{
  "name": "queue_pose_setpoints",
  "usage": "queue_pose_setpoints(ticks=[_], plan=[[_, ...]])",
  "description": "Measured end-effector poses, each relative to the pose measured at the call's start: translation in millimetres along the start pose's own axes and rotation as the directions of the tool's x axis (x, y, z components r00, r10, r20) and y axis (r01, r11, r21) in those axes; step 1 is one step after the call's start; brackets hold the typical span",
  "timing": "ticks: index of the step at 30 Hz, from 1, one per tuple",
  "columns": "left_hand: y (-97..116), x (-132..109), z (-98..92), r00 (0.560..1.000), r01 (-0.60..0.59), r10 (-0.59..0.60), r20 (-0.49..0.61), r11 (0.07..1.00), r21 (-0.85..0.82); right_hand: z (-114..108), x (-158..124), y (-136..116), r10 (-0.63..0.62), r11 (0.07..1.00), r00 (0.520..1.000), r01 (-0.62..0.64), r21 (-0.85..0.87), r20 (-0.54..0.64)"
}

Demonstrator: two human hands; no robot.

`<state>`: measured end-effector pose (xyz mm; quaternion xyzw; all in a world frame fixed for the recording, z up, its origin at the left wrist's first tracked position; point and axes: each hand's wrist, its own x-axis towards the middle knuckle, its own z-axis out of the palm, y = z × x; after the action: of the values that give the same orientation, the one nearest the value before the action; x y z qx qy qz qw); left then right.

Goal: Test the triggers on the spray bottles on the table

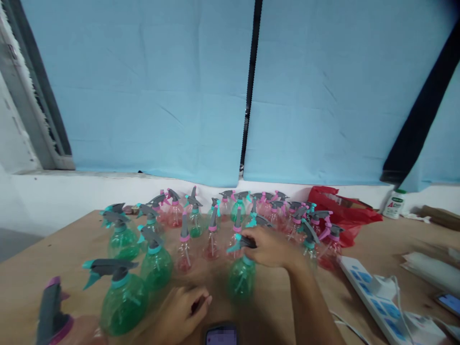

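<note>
My right hand (271, 247) is closed round the grey trigger head of a green spray bottle (241, 282), which stands upright near the middle of the table. My left hand (185, 311) rests low, left of that bottle, its fingers curled with nothing visible in them. Beside it on the left are a green spray bottle (124, 306) with a teal collar and another green bottle (156, 266). A pink spray bottle (53, 316) is cut off at the lower left. Behind my hands stand several more pink and green bottles, including a pink one (185, 254).
A phone (222, 335) lies at the front edge. To the right are a white power strip (375, 302) with plugs and cables, a red plastic bag (338, 211), a white bottle (394, 204) and another phone (449, 303). Blue curtains (161, 86) hang behind the wooden table (276, 311).
</note>
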<state>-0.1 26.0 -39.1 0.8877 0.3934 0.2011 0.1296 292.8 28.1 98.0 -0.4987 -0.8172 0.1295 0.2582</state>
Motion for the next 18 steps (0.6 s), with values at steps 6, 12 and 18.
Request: queue_pose_setpoints(ticks=[6,12,18], plan=[[1.9,0.9,-3.2,0.999,0.011,-0.01,0.031,1.0,-0.009,42.8,35.9,-15.5,-0.073,0.988,0.993,0.085,0.13,-0.093],[2.6,0.2,-5.8,0.999,0.006,-0.006,0.033,1.0,-0.006,99.5,55.1,-1.7,-0.112,0.873,0.938,0.251,0.418,-0.328],[1.2,-0.2,-4.1,0.999,0.009,-0.009,0.052,1.0,0.006,150.2,63.0,4.3,0.121,0.589,0.937,0.197,0.784,-0.327]])
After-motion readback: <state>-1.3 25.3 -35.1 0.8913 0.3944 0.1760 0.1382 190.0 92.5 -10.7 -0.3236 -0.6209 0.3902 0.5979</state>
